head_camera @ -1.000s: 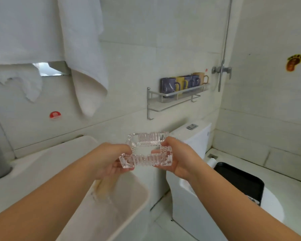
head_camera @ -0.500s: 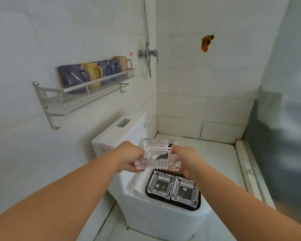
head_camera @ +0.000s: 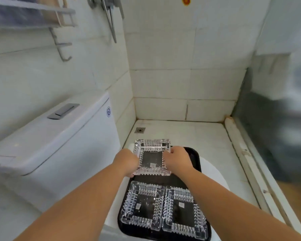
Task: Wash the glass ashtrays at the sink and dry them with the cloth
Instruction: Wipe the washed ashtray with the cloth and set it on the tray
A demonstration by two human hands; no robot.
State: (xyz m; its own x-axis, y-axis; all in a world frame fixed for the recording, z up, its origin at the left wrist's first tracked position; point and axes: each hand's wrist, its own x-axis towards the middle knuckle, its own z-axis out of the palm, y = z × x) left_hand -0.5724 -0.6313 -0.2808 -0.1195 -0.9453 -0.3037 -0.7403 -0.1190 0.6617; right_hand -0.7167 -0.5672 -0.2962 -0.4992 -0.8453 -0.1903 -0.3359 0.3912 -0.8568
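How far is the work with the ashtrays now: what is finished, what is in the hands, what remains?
Two glass ashtrays already lie side by side on the black tray, so they look finished. A third ashtray is in hand above the tray's far half, the left hand and right hand gripping its sides. It remains to set it down; no more ashtrays show.

We've got clear ribbed glass ashtrays [head_camera: 153,157] on a matt black plastic tray [head_camera: 195,153], glossy white ceramic cistern [head_camera: 63,136] beside.
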